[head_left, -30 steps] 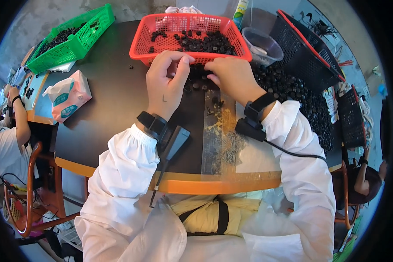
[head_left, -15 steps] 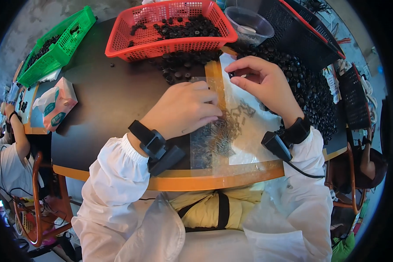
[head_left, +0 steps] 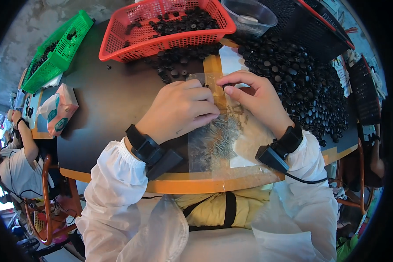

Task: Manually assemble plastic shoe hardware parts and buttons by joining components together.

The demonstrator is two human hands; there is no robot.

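My right hand (head_left: 258,97) pinches a small black round cap (head_left: 226,86) between thumb and forefinger, above the table's middle. Just to its left, my left hand (head_left: 179,107) is closed with the fingers curled; a small dark bit (head_left: 205,85) shows at its fingertips, too hidden to name. The two hands are close together but apart. Under and in front of them, a heap of thin metal screws or pins (head_left: 218,139) lies on clear plastic and white paper. To the right spreads a large pile of black round caps (head_left: 299,81).
A red basket (head_left: 166,41) with black parts stands at the back, more black pieces before it. Behind the pile are a clear tub (head_left: 249,24) and a black crate (head_left: 321,32). At left are a tissue pack (head_left: 59,109) and a green basket (head_left: 61,52); another person (head_left: 17,166) sits beyond.
My right hand has moved left and slightly down with the black cap, closer to my left hand. The left hand has stayed nearly in place. The view has shifted a little.
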